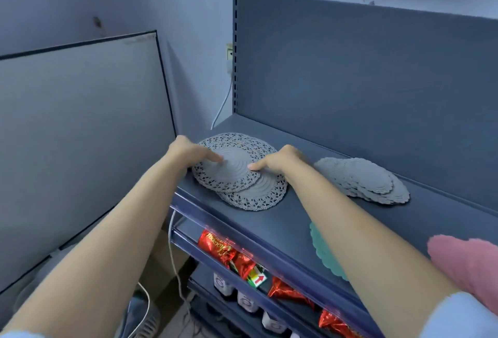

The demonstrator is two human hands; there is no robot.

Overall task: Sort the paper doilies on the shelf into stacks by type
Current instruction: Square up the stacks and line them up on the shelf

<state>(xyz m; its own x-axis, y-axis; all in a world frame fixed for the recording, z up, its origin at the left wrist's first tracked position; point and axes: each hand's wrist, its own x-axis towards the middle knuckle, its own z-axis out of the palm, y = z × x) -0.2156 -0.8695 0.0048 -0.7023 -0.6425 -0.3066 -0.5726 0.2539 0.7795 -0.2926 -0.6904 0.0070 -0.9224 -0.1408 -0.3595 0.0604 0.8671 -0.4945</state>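
Observation:
A loose stack of white lacy round doilies (244, 189) lies at the left end of the dark blue shelf (291, 219). My left hand (188, 153) rests on its left side, index finger pressing the top doily. My right hand (280, 160) lies on its right side, fingertips on the same doily. Neither hand grips anything. To the right sits a fanned stack of white scalloped doilies (369, 181). A teal doily (323, 251) lies at the shelf's front edge, partly hidden by my right forearm. A pink doily stack (469, 265) is at the far right.
The shelf's back panel (363, 76) rises behind the doilies. A large white board (80, 127) leans at the left. The lower shelf holds red foil packages (223, 250) and small white jars (246, 301). A white cable (172, 251) hangs at the shelf's left.

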